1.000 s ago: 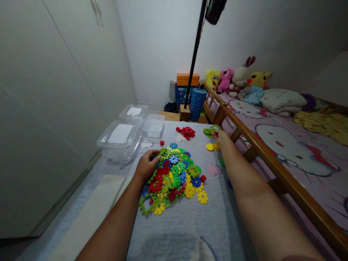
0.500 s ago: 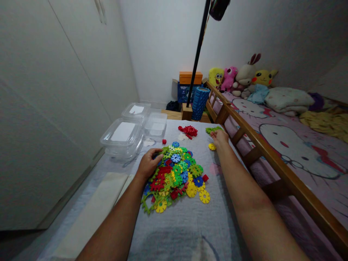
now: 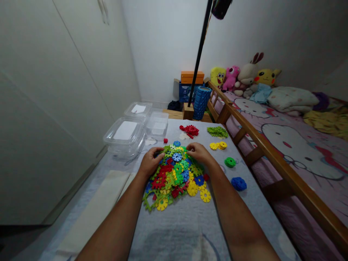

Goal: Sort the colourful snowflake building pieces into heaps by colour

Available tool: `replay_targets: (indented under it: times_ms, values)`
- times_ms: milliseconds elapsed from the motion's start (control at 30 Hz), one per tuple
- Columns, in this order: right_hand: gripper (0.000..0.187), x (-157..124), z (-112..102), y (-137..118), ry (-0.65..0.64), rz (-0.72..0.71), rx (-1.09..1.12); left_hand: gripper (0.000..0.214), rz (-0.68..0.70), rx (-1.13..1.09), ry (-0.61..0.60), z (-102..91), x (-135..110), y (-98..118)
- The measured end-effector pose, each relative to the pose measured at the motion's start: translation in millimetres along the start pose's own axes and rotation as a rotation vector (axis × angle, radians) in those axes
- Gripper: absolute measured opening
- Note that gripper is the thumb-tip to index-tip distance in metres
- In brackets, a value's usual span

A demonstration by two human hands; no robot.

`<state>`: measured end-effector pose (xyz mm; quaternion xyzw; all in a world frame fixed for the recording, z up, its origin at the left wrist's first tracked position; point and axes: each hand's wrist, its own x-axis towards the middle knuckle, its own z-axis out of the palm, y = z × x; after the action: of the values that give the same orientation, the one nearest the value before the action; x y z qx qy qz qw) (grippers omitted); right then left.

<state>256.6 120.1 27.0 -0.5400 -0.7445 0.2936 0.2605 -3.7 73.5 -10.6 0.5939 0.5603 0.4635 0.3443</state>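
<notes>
A mixed heap of plastic interlocking pieces (image 3: 178, 175) lies in front of me: notched discs and toothed shapes in red, blue, yellow and green. At its left side rests my left hand (image 3: 150, 161), thumb and fingers apart around the edge of the heap. My right hand (image 3: 200, 153) reaches the heap's upper right, its curved fingertips close to green discs, with a gap between thumb and fingers. Separate groups lie beyond and to the right: red pieces (image 3: 191, 130), light green pieces (image 3: 217, 132), yellow discs (image 3: 218, 145), green discs (image 3: 230, 162) and blue discs (image 3: 239, 183).
Clear plastic boxes (image 3: 123, 136) with lids stand at the back left. A folded cream cloth (image 3: 104, 203) lies on the left. A wooden bed rail (image 3: 257, 156) runs along the right side. Behind the table rise a black pole (image 3: 199, 50) and a blue vase (image 3: 201, 103).
My right hand has come from the light green group back to the mixed heap, uncovering the yellow, green and blue groups. The left hand stays by the heap.
</notes>
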Motion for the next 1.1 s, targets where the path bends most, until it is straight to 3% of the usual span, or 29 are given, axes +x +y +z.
replay_targets:
  times_ms: [300, 467, 767, 967, 1100]
  values:
    - [0.008, -0.4, 17.1, -11.8, -0.021, -0.09, -0.171, 0.035, 0.035, 0.051, 0.029, 0.4, 0.3, 3.7]
    - [0.005, 1.3, 22.7, -12.5, -0.033, 0.043, 0.054, 0.038, 0.038, 0.06, 0.004, 0.5, 1.5, -1.3]
    - [0.021, -2.3, -13.2, -13.8, 0.05, 0.143, 0.657, 0.044, 0.021, 0.078, -0.002, -0.9, 1.5, -0.9]
    - [0.027, -1.0, -30.2, -8.2, 0.086, 0.19, 0.773, 0.045, 0.013, 0.101, -0.014, -1.2, 1.6, 0.0]
    - [0.031, 7.6, -41.0, 2.8, 0.186, 0.221, 0.773, 0.044, 0.017, 0.103, -0.014, -0.9, 2.0, 0.5]
